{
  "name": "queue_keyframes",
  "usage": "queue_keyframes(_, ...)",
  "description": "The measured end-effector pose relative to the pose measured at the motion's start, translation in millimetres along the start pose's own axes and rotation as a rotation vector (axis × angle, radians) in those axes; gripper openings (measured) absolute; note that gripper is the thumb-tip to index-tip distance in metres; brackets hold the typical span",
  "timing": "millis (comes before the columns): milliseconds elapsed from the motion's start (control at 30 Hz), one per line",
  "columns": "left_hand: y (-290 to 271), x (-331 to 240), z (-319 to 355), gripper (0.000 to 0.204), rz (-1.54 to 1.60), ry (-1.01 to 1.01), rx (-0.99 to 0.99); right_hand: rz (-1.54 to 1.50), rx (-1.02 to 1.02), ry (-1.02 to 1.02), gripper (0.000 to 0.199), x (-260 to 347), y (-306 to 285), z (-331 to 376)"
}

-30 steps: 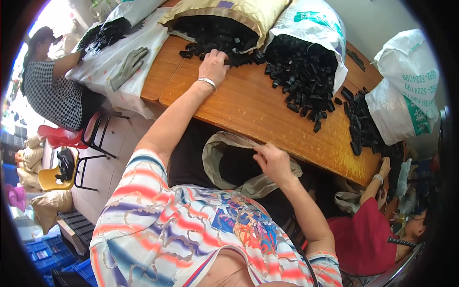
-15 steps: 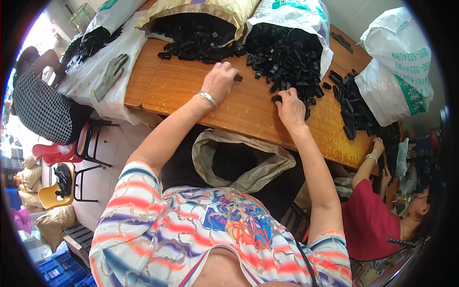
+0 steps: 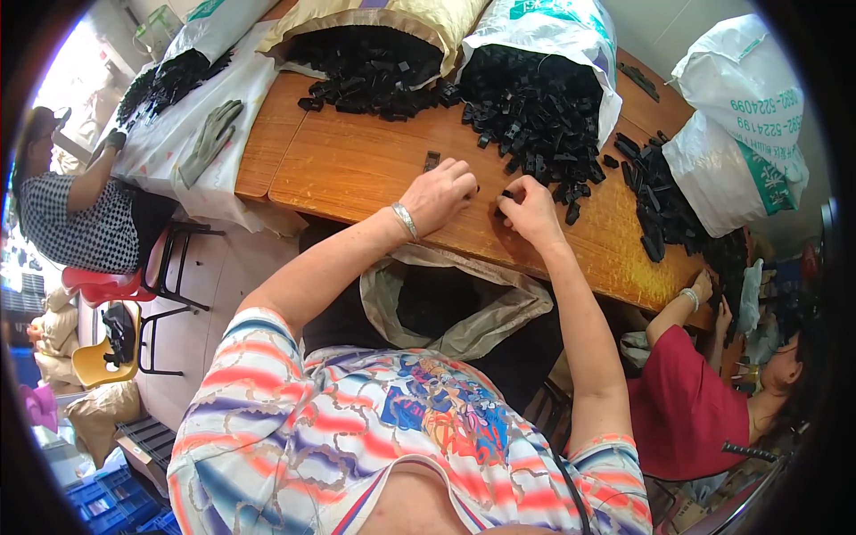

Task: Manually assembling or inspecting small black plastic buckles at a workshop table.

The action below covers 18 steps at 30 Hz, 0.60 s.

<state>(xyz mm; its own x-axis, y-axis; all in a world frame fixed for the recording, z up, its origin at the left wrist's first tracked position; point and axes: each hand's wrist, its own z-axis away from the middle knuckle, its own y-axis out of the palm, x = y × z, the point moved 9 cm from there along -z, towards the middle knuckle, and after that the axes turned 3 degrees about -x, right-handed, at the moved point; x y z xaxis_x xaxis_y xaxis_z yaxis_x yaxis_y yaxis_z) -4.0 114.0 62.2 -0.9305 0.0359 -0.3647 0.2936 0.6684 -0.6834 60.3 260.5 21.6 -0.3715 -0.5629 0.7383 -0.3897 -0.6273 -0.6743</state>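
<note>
My left hand (image 3: 443, 198) is over the middle of the wooden table with its fingers curled closed. A sliver of something dark shows at its fingertips, too little to name. Facing it a short gap away, my right hand (image 3: 532, 217) pinches a small black plastic part (image 3: 506, 196) between thumb and fingers. Just beyond my left knuckles, a short black plastic piece (image 3: 432, 160) lies alone on the wood. Farther back, a heap of black plastic parts (image 3: 526, 125) spills from an open white sack (image 3: 609, 94).
A tan sack (image 3: 294, 31) of black parts lies at the back. An open sack (image 3: 379, 312) sits below the table's front edge (image 3: 357, 209). Gray gloves (image 3: 209, 143) rest on the left table. One person (image 3: 76, 214) sits at left, another (image 3: 687, 401) at right; white sacks (image 3: 736, 125) stand back right.
My right hand has drawn away from the heap toward me and left, with the black plastic part. My left hand has moved right and nearer; a black piece now lies alone behind it.
</note>
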Motion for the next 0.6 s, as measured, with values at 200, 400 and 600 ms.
queue_keyframes(200, 7.4, -6.8, 10.3, 0.012, -0.019, 0.069, 0.052, -0.409, -0.104, 0.163, 0.015, -19.2, 4.0, 21.1)
queue_keyframes(400, 3.0, -6.3, 16.7, 0.018, 0.034, 0.018, 0.093, -0.155, -0.15, 0.049, 0.013, -27.9, -8.4, 23.9)
queue_keyframes(600, -14.6, 13.2, 23.6, 0.031, 0.065, -0.211, -0.005, 0.227, -0.118, -0.385, 0.019, 33.4, -21.0, 46.4)
